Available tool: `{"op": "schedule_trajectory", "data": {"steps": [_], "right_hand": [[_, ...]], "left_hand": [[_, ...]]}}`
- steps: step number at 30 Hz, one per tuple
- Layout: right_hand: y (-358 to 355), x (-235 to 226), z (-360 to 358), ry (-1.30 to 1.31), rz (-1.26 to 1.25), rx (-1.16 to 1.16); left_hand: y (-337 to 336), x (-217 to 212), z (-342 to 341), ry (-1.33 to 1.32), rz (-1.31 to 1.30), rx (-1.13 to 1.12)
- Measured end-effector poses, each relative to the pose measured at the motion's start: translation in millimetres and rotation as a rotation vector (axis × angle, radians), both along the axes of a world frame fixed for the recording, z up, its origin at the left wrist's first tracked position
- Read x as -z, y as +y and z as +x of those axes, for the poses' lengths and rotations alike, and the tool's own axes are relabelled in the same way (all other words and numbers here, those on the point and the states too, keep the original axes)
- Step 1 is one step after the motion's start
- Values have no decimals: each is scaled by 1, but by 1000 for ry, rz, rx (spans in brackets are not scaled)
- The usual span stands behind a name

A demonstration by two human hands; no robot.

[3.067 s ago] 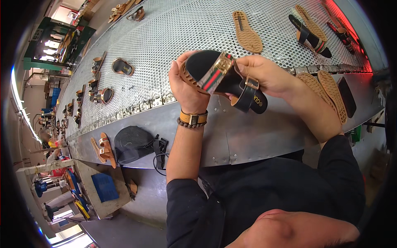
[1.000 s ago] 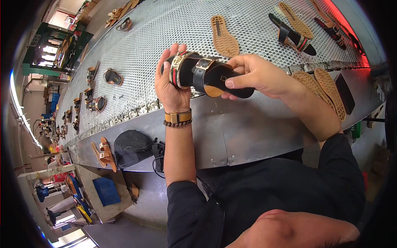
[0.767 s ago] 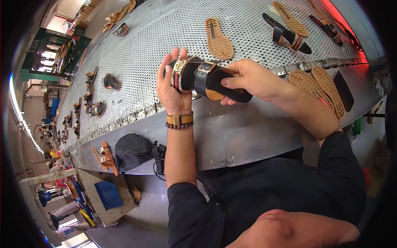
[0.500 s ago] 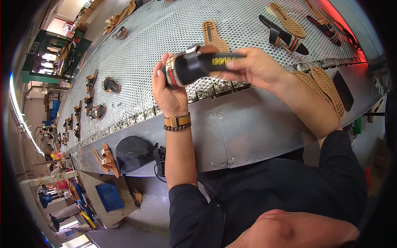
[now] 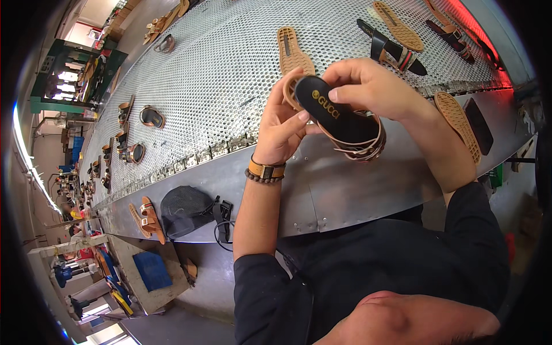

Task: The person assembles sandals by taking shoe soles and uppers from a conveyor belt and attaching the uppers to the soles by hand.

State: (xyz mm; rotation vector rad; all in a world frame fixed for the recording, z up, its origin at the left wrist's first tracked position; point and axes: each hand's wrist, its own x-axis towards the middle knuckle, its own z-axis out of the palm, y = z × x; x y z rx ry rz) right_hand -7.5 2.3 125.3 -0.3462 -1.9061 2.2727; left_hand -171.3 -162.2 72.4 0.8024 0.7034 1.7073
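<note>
A black sandal upper with a striped, gold-edged strap is between my hands, tilted, its strap end at lower right. A tan sole shows behind its heel end, partly covered by the footbed and my fingers. My left hand is closed on the sole and heel, thumb at the near edge. My right hand is closed on the sandal's far side, its thumb pressing the footbed. How closely sole and footbed meet cannot be told. Another tan sole lies on the mesh belt just beyond.
A perforated metal belt spreads beyond a steel ledge. On the belt's right lie a black sandal and a tan sole. Another sole is by my right forearm. A black mesh cap and brown sandals lie left.
The sandal has turned, its strap end swinging from the left to the lower right. My left hand has shifted right from the strap to the heel end.
</note>
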Motion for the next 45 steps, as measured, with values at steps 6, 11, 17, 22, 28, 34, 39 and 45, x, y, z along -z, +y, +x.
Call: {"op": "schedule_trajectory", "data": {"steps": [6, 11, 17, 22, 28, 34, 39, 45], "right_hand": [[3, -8, 25, 0, 607, 119], [-15, -15, 54, 113, 1210, 262], [-12, -9, 72, -28, 1345, 356], [8, 0, 85, 38, 1411, 387], [16, 5, 86, 42, 1507, 479], [45, 9, 82, 119, 983, 361], [77, 40, 79, 9, 229, -51], [63, 58, 81, 118, -17, 21]], "left_hand": [[16, 15, 8, -27, 4, 51], [30, 14, 32, -58, 49, -22], [52, 23, 52, -13, 68, -17], [74, 23, 69, -1, 54, -46], [85, 16, 89, 198, 85, -160], [83, 11, 92, 229, 45, -260], [97, 16, 101, 198, 195, -209], [103, 17, 127, 447, 121, -439]]}}
